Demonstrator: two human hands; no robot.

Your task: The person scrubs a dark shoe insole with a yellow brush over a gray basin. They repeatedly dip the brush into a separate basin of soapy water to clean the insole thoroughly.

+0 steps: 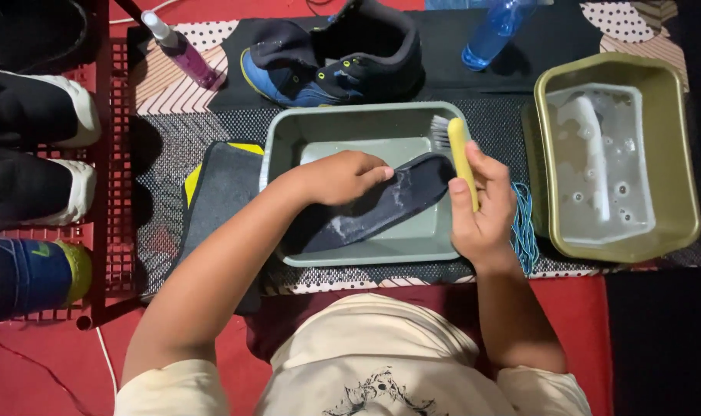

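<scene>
A person kneeling on a patterned mat [173,73] works over a grey tray [285,139], where a dark shoe insole [381,204], flecked with white suds, lies on a slant, its long axis running from the tray's near left corner up to the far right. The left hand [342,177] presses flat on the insole's middle, fingers [377,173] extended and pinning it down. The right hand [481,208] hovers just beside the insole's raised far end, fingers clenched round a yellow-handled brush [458,154] with bristles pointing away and left, nearer that end than the left hand is. A blue-and-black shoe [327,65] sits beyond the tray; an olive basin [674,154] of soapy water stands to the right.
</scene>
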